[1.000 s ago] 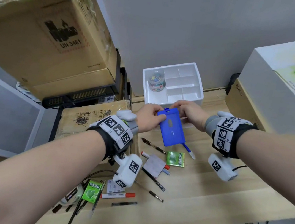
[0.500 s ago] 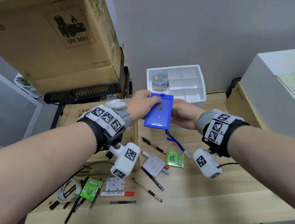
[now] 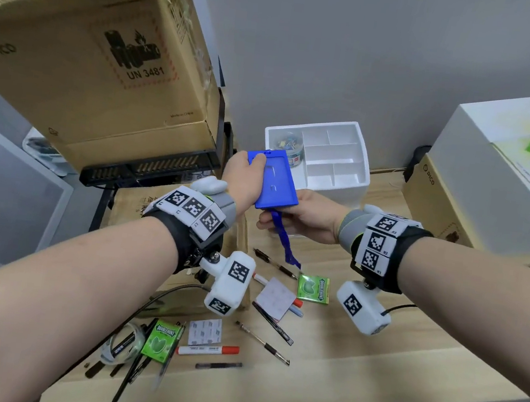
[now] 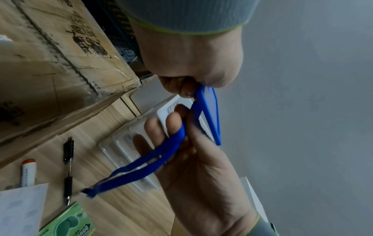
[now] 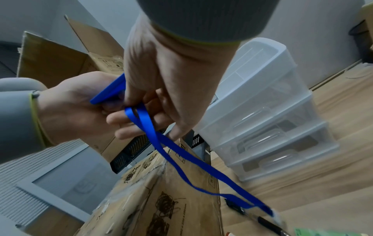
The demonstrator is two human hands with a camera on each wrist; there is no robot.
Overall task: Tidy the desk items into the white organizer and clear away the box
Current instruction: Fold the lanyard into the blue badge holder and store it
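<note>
Both hands hold a blue badge holder (image 3: 274,180) up in the air in front of the white organizer (image 3: 349,181). The left hand (image 3: 243,178) pinches its upper corner, thumb on the face. The right hand (image 3: 304,219) is curled around its lower edge and the blue strap (image 3: 285,240), which dangles down to the tabletop (image 3: 371,354) among pens and gum packs.

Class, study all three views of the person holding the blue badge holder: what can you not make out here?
- Head view: the jar's contents in the white organizer are too small; the blue badge holder covers part of it.
- Right wrist view: the pen is blurred.
- Left wrist view: the green gum pack is cut off by the bottom edge.
</note>
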